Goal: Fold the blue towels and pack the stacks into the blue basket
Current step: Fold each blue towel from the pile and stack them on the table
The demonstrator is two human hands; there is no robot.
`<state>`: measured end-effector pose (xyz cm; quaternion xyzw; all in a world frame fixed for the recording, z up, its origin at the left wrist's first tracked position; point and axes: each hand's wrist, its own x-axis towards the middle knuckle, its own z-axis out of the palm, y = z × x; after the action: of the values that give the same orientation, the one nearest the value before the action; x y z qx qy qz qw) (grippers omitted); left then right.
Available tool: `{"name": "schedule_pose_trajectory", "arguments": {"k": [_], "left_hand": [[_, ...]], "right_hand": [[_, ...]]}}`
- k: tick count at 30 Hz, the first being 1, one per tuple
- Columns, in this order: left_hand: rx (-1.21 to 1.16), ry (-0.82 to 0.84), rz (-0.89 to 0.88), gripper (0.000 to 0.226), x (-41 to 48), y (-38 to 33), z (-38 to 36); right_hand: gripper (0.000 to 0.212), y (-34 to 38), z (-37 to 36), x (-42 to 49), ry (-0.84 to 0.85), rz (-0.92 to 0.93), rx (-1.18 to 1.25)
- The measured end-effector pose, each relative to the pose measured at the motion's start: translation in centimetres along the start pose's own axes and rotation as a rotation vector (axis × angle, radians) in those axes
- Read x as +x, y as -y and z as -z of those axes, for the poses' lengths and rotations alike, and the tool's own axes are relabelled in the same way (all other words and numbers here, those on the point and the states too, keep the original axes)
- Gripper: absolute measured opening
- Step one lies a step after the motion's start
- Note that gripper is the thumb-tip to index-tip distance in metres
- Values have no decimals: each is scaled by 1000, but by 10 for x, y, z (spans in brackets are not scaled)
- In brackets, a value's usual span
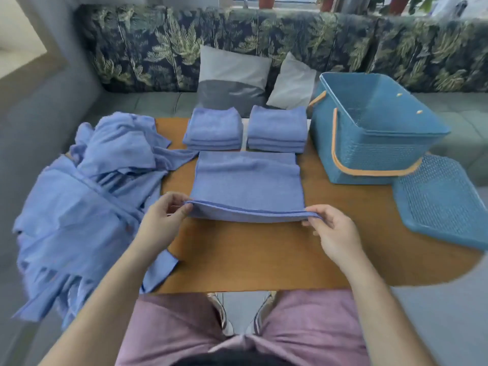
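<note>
A blue towel lies folded once in the middle of the wooden table. My left hand pinches its near left corner and my right hand pinches its near right corner, the near edge lifted slightly. Behind it stand two stacks of folded blue towels, the left stack and the right stack, side by side. A heap of unfolded blue towels covers the table's left end. The blue basket with tan handles stands empty at the right.
The basket's blue lid lies flat at the table's right edge, in front of the basket. A sofa with leaf-print back cushions and two grey pillows runs behind the table. My knees and shoes are below the near edge.
</note>
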<state>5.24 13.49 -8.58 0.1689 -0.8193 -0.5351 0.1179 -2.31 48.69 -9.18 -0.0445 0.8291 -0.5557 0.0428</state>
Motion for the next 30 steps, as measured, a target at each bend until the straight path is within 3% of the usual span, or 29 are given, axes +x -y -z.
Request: {"name": "schedule_pose_trajectory", "arguments": {"k": [5, 11, 17, 22, 27, 30], "left_hand": [[9, -82, -13, 19, -46, 32, -19], [67, -162, -87, 20, -73, 39, -13], [-36, -123, -69, 13, -78, 40, -12], [-76, -104, -119, 17, -82, 37, -11], [-114, -74, -146, 9, -88, 30, -8], [-23, -128, -118, 29, -84, 30, -6]], "right_hand": [[28, -41, -9, -46, -29, 36, -13], [26, -41, -4, -60, -53, 101, -44], [26, -33, 1, -60, -80, 83, -161], [17, -27, 12, -63, 52, 115, 53], [44, -15, 20, -63, 34, 214, 106], [49, -10, 21, -59, 39, 224, 42]]}}
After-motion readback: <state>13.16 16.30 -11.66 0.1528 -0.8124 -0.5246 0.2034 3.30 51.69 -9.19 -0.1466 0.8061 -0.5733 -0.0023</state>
